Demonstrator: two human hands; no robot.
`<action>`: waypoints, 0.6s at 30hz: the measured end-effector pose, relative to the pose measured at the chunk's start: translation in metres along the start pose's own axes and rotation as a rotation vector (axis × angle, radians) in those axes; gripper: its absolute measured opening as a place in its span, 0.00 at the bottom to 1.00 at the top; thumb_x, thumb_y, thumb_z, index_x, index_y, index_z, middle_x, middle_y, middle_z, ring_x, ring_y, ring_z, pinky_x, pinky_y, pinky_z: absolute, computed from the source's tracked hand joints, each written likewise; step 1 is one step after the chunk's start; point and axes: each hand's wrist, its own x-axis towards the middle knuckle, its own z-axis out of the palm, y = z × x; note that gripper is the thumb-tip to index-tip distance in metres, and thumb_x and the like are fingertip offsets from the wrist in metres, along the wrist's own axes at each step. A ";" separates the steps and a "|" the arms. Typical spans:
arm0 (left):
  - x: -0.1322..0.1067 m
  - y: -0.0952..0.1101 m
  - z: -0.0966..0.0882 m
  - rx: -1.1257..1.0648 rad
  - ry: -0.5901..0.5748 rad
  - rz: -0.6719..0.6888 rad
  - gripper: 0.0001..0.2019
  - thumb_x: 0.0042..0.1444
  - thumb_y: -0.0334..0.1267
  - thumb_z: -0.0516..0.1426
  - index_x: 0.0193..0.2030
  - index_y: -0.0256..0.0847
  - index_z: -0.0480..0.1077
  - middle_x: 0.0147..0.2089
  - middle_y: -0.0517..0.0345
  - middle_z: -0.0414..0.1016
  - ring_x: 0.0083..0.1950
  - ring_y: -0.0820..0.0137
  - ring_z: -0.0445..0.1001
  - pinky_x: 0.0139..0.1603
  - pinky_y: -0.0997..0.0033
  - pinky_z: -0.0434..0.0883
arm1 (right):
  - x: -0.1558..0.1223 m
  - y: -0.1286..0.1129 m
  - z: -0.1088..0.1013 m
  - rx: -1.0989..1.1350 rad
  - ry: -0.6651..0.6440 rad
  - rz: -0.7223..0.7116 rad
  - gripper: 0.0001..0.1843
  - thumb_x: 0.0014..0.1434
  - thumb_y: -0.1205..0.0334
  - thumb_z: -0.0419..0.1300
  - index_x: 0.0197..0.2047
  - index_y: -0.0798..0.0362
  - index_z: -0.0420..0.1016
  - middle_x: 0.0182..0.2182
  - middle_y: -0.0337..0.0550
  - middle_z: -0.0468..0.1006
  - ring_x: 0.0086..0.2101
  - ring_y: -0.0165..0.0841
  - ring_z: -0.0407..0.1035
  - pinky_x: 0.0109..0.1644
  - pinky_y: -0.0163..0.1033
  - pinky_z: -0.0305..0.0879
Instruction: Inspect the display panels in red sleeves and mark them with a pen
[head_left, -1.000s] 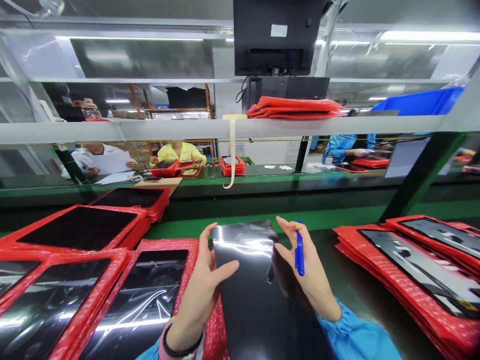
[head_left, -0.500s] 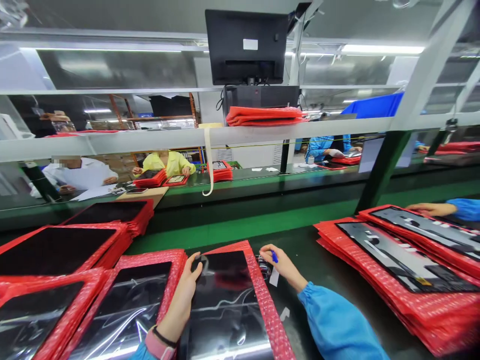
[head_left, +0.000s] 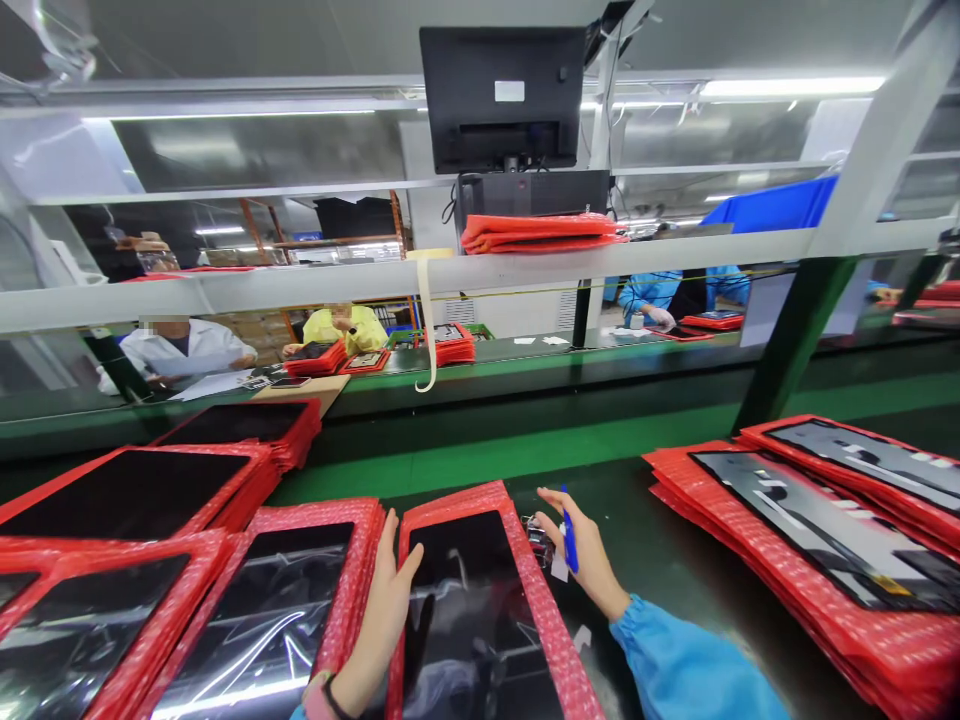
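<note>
A black screen panel (head_left: 480,600) under clear film lies face up on a red bubble-wrap sleeve (head_left: 541,600) in front of me. My left hand (head_left: 386,600) is open along the panel's left edge. Its fingers are stretched out, and the thumb lies over the dark surface. To the right of the sleeve, my right hand (head_left: 592,565) holds a blue pen (head_left: 571,540) between its fingers, with the forefinger extended. Close to those fingertips lie a small shiny metal item (head_left: 538,540) I cannot make out and a white paper slip (head_left: 559,567).
Stacks of red-wrapped panels (head_left: 255,590) stand to the left. On the right, more red sleeves (head_left: 795,590) carry panels with grey backs. A green strip (head_left: 480,455) runs behind. Overhead are a white rail (head_left: 337,272) and a monitor (head_left: 506,110). Several people work across the line.
The panel now shows a red margin at its top and left. My left fingers have straightened. My right hand has spread its fingers, and the pen has turned upright. A co-worker's hand has left the right side.
</note>
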 end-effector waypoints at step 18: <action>-0.027 -0.001 -0.052 0.107 -0.180 -0.492 0.22 0.37 0.35 0.62 0.44 0.38 0.73 0.46 0.45 0.75 0.47 0.57 0.70 0.37 0.62 0.67 | -0.071 -0.018 0.036 -0.109 -0.253 -0.192 0.10 0.57 0.69 0.56 0.40 0.47 0.74 0.45 0.51 0.82 0.53 0.44 0.72 0.53 0.50 0.71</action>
